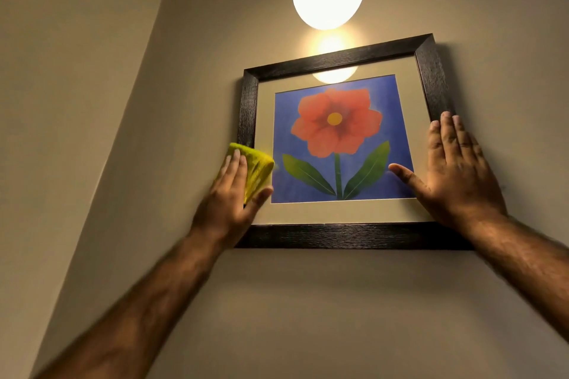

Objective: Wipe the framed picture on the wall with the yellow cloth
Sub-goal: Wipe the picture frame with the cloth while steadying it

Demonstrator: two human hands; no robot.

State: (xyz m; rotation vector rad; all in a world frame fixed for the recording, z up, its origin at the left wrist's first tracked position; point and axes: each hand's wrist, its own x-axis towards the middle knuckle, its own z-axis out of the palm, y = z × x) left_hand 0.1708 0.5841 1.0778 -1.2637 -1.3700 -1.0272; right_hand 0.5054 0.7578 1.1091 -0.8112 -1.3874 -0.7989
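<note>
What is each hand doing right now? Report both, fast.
Left hand: closed on the folded yellow cloth, pressing it on the dark wooden picture frame.
Right hand: open, flat against the frame, holding nothing.

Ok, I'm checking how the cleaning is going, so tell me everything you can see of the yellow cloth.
The yellow cloth is a small, soft-looking, yellow-green bunched pad, blurred here. The left hand presses it flat against the framed picture at the lower left side, where the dark frame meets the pale mat. Fingers lie over its left part and the thumb hooks under its lower right edge. Its top and right side show past the hand; the rest is hidden. It stops just left of the blue print.
</note>
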